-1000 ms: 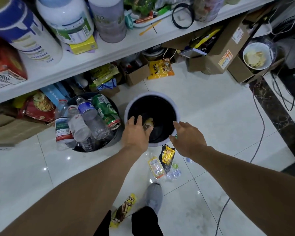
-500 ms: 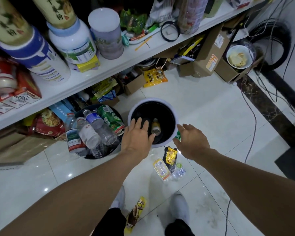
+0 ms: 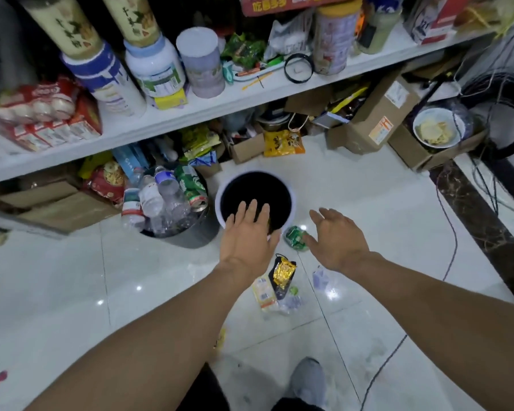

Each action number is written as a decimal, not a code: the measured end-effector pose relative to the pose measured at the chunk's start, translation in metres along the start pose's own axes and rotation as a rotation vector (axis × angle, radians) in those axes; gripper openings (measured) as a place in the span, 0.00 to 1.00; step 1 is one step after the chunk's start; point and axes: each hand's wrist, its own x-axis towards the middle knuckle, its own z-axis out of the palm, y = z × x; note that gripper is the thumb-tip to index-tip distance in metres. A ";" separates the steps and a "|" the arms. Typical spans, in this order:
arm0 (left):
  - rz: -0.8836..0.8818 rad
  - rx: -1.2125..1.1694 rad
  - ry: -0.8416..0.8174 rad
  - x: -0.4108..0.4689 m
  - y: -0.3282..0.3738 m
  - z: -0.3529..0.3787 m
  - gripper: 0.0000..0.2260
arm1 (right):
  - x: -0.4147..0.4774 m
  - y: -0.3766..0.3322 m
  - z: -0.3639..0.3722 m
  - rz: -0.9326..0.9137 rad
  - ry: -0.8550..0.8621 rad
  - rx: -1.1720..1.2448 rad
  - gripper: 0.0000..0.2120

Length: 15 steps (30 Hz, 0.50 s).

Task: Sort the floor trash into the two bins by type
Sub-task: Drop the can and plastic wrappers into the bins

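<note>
Red box point(image 3: 291, 2) on the top shelf: yellow Chinese characters are printed; 吃 and 多多 can be read, the rest is not clear.
Tall canister point(image 3: 69, 28): dark Chinese characters are written vertically; the first is read as 千.
Blue box point(image 3: 128, 161) under the shelf: the white letters "CIA" are seen.
Green can point(image 3: 190, 185): white lettering is printed, but it cannot be read.

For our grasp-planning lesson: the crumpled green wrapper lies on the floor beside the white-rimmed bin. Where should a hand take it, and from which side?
Probably pinch the crumpled green wrapper across its bunched, raised middle, coming from above on the person's right. It lies low on the floor, the white-rimmed bin crowds its left side, and the open right hand hovers beside it.
</note>
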 end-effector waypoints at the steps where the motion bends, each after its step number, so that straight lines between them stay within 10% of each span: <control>1: -0.014 0.002 -0.011 -0.007 0.004 0.007 0.27 | -0.006 0.003 0.006 -0.007 0.000 0.004 0.26; 15: -0.017 -0.008 -0.120 -0.011 0.011 0.191 0.27 | 0.012 0.026 0.184 -0.001 -0.051 -0.025 0.27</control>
